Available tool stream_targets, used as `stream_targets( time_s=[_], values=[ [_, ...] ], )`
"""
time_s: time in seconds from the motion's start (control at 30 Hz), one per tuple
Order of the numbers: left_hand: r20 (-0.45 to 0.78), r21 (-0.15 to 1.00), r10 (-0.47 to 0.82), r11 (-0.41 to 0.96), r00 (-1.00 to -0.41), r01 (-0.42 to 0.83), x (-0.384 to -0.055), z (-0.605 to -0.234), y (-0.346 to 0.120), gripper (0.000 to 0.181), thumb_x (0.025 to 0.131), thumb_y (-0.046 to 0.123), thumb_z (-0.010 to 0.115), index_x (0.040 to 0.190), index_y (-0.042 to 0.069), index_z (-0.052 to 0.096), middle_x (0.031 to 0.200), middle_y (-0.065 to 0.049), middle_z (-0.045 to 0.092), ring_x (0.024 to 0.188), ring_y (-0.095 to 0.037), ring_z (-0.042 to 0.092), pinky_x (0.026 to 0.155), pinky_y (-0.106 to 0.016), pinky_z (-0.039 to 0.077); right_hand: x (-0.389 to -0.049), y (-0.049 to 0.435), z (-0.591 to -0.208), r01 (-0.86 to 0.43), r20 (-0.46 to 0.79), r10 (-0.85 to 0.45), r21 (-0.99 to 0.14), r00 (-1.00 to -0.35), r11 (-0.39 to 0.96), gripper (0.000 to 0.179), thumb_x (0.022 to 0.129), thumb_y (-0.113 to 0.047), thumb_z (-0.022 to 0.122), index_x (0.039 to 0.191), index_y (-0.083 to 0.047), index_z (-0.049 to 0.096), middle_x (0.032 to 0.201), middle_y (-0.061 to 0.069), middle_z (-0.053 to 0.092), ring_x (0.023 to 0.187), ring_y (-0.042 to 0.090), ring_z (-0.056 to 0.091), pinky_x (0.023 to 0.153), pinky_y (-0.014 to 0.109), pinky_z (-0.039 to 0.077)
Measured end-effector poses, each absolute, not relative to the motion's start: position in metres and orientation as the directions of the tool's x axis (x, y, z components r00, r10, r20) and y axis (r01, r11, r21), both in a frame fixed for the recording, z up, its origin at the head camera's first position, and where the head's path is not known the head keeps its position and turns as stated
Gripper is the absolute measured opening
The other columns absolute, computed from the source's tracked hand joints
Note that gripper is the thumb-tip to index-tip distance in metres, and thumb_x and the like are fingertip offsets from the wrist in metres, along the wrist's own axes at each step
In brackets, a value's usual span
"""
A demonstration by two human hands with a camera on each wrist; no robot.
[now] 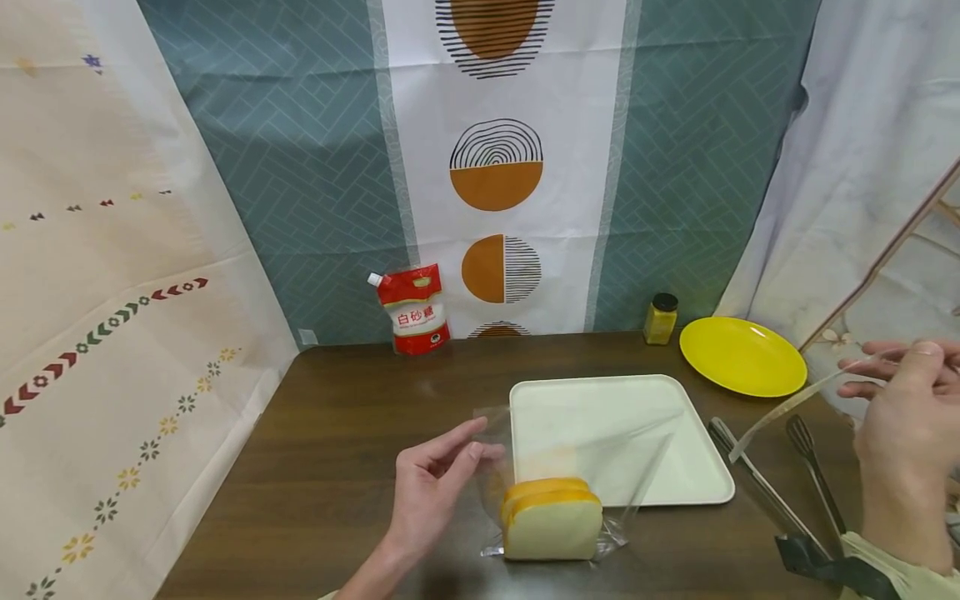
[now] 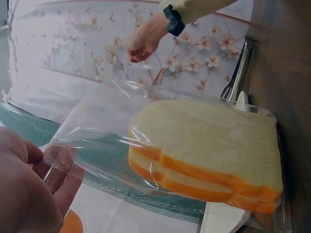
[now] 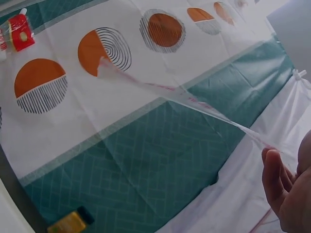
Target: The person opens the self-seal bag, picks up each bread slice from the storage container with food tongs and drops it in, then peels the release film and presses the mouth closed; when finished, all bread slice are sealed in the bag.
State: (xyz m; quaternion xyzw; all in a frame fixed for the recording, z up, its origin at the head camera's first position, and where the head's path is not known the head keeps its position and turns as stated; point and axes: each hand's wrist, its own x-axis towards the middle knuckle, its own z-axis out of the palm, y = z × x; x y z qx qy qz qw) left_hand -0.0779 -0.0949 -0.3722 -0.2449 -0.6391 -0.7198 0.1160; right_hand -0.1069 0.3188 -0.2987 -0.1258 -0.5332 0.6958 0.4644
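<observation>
Slices of bread (image 1: 555, 529) with orange-yellow crusts stand inside a clear plastic bag (image 1: 491, 492) near the table's front edge. My left hand (image 1: 435, 487) pinches the bag's upper left edge between thumb and fingers; in the left wrist view the film (image 2: 97, 131) stretches from the fingers to the bread (image 2: 209, 141). Out to the right, my raised right hand (image 1: 907, 433) pinches one end of a thin translucent strip (image 1: 780, 412). The strip (image 3: 194, 103) trails away from the fingertips in the right wrist view, its far end free, with faint reddish print on it.
Behind the bag lies a cream tray (image 1: 600, 396), partly seen through the film. Tongs (image 1: 772, 492) and a small whisk (image 1: 813, 467) lie right of it. A yellow plate (image 1: 742, 358), a yellow jar (image 1: 661, 321) and a red sugar pouch (image 1: 414, 312) are at the back.
</observation>
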Motion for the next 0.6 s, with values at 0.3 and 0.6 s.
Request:
stream_targets(
  time_s=[0.3,0.6],
  values=[
    [0.515,0.854,0.145,-0.170,-0.845,0.492,-0.078,-0.372,-0.096,0.030,0.095,-0.010,0.059,0.125,-0.012,0.062,0.093,-0.026,0.072,0.084,-0.030,0.074,0.082,-0.042,0.056,-0.096,0.321,-0.326,-0.379,0.318,0.713,-0.922,-0.625,0.079,0.007,0.105,-0.013,0.047,0.111,-0.011,0.049,0.086,-0.001,0.068,0.060,0.005,0.067,0.046,0.016,0.049],
    [0.499,0.865,0.142,-0.147,-0.855,0.480,-0.078,-0.372,-0.097,0.030,0.095,-0.009,0.060,0.124,-0.011,0.064,0.094,-0.024,0.073,0.085,-0.028,0.074,0.082,-0.040,0.056,-0.079,0.325,-0.376,-0.083,0.294,0.708,-0.945,-0.642,0.318,0.006,0.105,-0.014,0.042,0.105,-0.015,0.048,0.078,-0.019,0.063,0.059,-0.004,0.065,0.048,0.017,0.051]
  ],
)
